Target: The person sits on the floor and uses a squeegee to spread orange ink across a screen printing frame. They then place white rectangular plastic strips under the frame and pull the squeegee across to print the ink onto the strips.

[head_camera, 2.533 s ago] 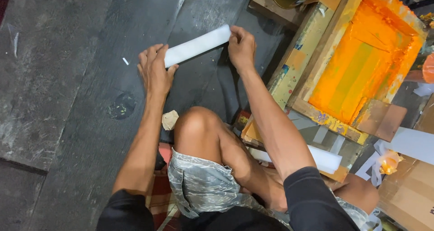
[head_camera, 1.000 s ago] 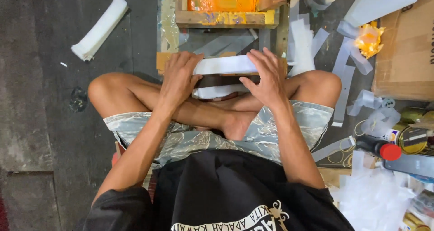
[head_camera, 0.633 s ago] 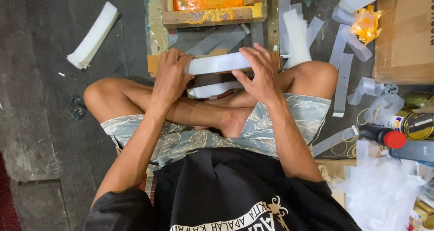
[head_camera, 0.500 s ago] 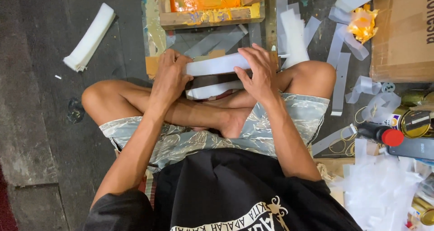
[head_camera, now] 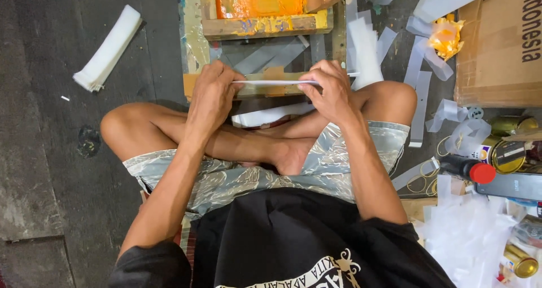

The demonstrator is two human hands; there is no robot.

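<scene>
Head view
Left hand (head_camera: 210,93): fingers pinched together on the left end of the white strip (head_camera: 275,82).
Right hand (head_camera: 333,90): grip clamped on the right end of the same strip.
Strip: held flat and level between both hands, seen edge-on, at upper centre of the frame, above the crossed legs.
Second strip (head_camera: 271,115): just below the hands, on the lap.
Frame (head_camera: 259,23): wooden, orange inside, at top centre.
Roll (head_camera: 108,48): white, on the floor (head_camera: 39,152), upper left.
Box (head_camera: 499,51): cardboard, upper right.
Cans (head_camera: 508,152): right edge.

Orange-inked wooden frame (head_camera: 259,6) and cardboard box (head_camera: 497,45) cut by the edges; white strip's (head_camera: 276,82) ends inside both hands.
</scene>
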